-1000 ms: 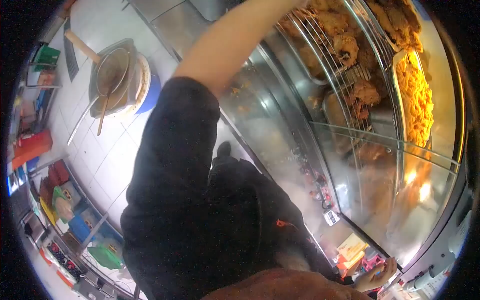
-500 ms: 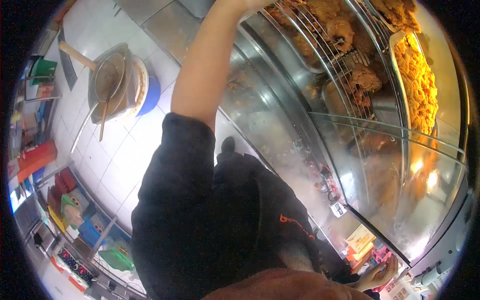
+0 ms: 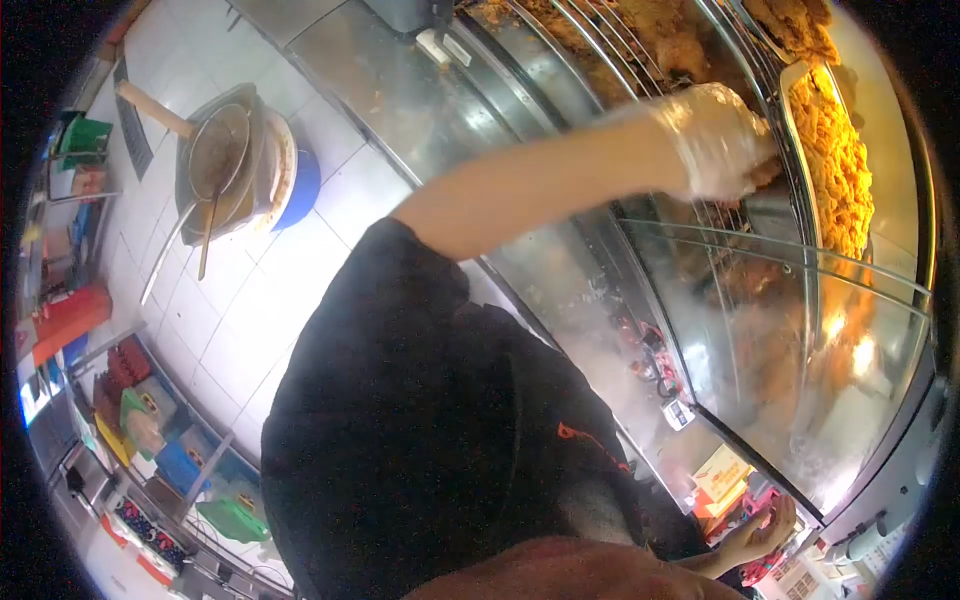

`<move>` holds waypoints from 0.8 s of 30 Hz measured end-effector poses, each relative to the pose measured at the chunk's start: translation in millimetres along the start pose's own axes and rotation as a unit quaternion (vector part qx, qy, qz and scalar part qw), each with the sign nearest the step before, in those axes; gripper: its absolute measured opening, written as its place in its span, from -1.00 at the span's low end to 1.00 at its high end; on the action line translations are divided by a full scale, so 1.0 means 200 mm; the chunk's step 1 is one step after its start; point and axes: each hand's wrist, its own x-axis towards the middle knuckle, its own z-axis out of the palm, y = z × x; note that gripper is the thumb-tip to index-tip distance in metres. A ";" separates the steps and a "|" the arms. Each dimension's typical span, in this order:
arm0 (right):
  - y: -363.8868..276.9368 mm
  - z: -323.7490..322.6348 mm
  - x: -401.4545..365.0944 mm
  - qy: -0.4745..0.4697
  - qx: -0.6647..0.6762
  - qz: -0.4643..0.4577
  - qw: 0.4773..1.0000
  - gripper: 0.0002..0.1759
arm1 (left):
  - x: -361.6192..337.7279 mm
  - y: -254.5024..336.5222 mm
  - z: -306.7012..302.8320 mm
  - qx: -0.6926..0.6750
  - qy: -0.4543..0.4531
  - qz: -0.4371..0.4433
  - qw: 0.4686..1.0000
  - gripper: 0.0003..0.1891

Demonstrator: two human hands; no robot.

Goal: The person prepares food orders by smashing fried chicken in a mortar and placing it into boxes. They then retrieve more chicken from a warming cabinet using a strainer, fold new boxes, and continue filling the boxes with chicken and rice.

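Note:
My left hand, in a clear plastic glove, reaches over a wire rack of fried food in a steel warming case. It covers the spot by the brown fried pieces. Motion smears its fingers, so whether they grip a piece cannot be made out. Just beyond the fingertips is a tray heaped with golden fried bits. My right hand is bare at the lower right, fingers loosely bent and apart, near pink and red items. Nothing shows in it.
A glass panel crosses the case. A yellow-and-white box stands beyond the steel counter. On the tiled floor, a strainer rests over a container beside a blue-sided bucket. Shelves with bins line the lower left.
My left hand has swung from the top edge down and right, over the fried pieces on the rack. My right hand has shifted only slightly.

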 end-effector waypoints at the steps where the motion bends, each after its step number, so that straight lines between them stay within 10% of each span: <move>1: 0.00 0.02 0.00 0.000 0.001 -0.003 1.000 -0.72 | 0.03 0.05 0.08 0.093 0.035 0.020 0.995 -0.57; 6: 0.00 0.07 0.02 0.003 0.078 0.026 0.997 -0.69 | 0.24 0.00 0.32 -0.056 0.285 -0.088 0.953 -0.47; 13: 0.01 0.07 0.07 -0.017 0.062 0.000 0.998 -0.69 | 0.11 -0.09 0.08 0.091 0.111 -0.190 0.971 -0.64; 17: -0.01 0.10 0.05 -0.020 0.142 0.077 0.987 -0.72 | 0.09 -0.19 0.21 0.030 0.285 -0.079 0.955 -0.58; 24: -0.09 0.11 0.11 -0.012 0.129 0.054 0.990 -0.73 | 0.01 -0.13 0.21 0.027 0.259 -0.068 0.963 -0.33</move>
